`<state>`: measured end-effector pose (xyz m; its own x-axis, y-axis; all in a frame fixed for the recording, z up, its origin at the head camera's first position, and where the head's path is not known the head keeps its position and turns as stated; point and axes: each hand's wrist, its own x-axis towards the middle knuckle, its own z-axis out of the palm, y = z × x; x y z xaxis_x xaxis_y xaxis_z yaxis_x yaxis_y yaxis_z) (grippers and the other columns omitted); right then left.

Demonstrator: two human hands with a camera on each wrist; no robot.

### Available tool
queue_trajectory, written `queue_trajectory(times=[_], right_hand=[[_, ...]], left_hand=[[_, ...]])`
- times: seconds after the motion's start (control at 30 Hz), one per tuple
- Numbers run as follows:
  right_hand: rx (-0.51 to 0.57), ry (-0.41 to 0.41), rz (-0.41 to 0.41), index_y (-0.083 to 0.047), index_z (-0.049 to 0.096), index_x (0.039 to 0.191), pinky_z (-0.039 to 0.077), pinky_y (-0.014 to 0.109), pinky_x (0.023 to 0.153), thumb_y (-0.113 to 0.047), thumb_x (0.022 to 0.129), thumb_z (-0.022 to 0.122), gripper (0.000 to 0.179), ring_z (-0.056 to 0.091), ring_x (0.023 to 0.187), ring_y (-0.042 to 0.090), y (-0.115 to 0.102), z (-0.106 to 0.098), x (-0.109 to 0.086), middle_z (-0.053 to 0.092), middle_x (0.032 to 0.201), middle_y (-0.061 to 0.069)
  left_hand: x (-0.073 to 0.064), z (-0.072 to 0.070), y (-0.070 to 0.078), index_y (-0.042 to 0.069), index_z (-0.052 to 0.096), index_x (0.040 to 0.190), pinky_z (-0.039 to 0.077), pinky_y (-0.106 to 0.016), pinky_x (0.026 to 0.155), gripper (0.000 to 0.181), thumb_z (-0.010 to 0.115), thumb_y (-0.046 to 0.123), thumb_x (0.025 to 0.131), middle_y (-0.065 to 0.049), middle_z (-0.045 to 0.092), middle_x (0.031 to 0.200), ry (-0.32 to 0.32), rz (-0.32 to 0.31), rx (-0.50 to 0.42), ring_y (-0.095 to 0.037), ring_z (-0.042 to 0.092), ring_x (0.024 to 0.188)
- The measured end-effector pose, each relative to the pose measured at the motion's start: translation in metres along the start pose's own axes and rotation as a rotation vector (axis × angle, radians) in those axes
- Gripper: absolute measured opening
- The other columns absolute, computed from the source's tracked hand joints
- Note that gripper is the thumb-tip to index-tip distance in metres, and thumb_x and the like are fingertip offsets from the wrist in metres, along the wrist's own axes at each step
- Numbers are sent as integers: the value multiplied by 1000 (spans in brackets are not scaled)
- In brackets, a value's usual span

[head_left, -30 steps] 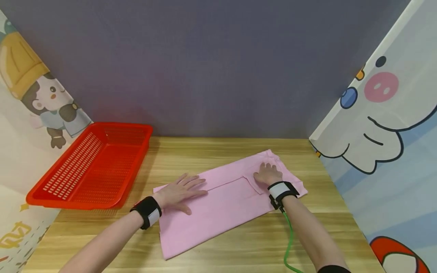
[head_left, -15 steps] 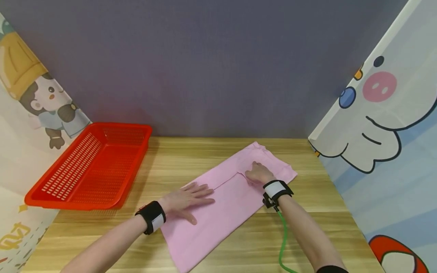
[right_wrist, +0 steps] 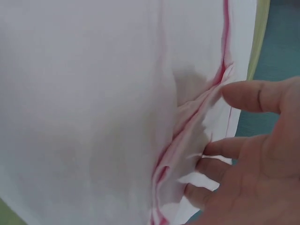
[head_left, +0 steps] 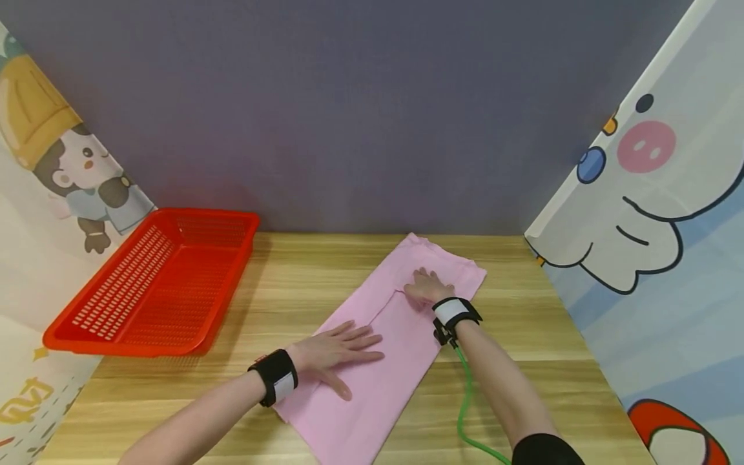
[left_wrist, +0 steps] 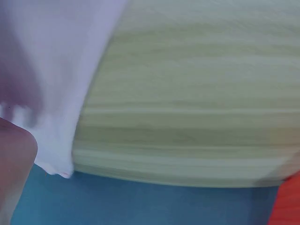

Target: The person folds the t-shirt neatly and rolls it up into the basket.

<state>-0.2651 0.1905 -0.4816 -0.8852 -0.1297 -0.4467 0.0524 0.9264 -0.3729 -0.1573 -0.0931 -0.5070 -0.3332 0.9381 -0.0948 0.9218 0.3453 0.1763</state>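
Observation:
A folded pink cloth (head_left: pixel 372 381) lies slantwise on the wooden table, its far end near the back wall. My left hand (head_left: pixel 337 355) rests on its left side with the fingers spread. Part of that hand shows at the left edge of the left wrist view, beside the pale-looking cloth (left_wrist: pixel 65 61). Toward the far end, my right hand (head_left: pixel 429 287) touches the cloth by an inner folded edge. In the right wrist view the fingers and thumb of the right hand (right_wrist: pixel 258 136) lie along the raised layers of the fold, fairly straight and apart.
A red plastic basket (head_left: pixel 223 323) with perforated sides stands on the left of the table (head_left: pixel 279 278). A grey wall (head_left: pixel 372 116) closes off the back, and printed panels flank both sides. A green cable (head_left: pixel 465 413) runs from the right wristband.
The cloth has turned counterclockwise, its far end going left and back and its near end coming forward and right. My left hand has shifted right and forward; my right hand has moved left.

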Motion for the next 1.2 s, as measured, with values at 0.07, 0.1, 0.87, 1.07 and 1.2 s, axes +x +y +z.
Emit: queue_trajectory(times=[0.07,0.1,0.87,1.07,1.2], right_hand=[[-3,-22,-27,-9,15,162,7,80,114,-36,93,36,77,0,159,36,-5,0,5,6,171,11],[-11,-32,-48,-8,15,162,8,80,114,-36,93,36,77,0,158,36,-7,1,8,6,171,11],[-4,-45,-283,-19,30,159,-5,69,121,-26,92,39,67,6,160,23,-53,14,42,17,170,-2],[2,-44,-312,-19,33,158,-6,67,122,-27,92,41,66,7,160,22,-54,16,47,19,169,-4],[-9,-33,-331,-20,32,158,-6,67,122,-27,93,43,67,7,160,22,-51,18,48,18,169,-4]], left_hand=[[3,3,5,22,31,159,20,-59,124,97,68,65,80,-10,21,169,-14,2,16,-35,19,156],[5,5,7,23,29,159,19,-59,124,97,67,66,81,-10,20,169,-21,3,25,-34,19,156],[43,36,54,20,14,163,18,-70,118,112,49,86,80,-9,10,171,30,-223,220,-28,12,159],[55,30,67,23,12,163,14,-70,119,109,46,87,81,-4,6,172,-28,-317,167,-23,7,160],[59,29,70,24,11,163,14,-69,119,109,46,87,81,-3,4,172,-43,-334,154,-23,6,160]])
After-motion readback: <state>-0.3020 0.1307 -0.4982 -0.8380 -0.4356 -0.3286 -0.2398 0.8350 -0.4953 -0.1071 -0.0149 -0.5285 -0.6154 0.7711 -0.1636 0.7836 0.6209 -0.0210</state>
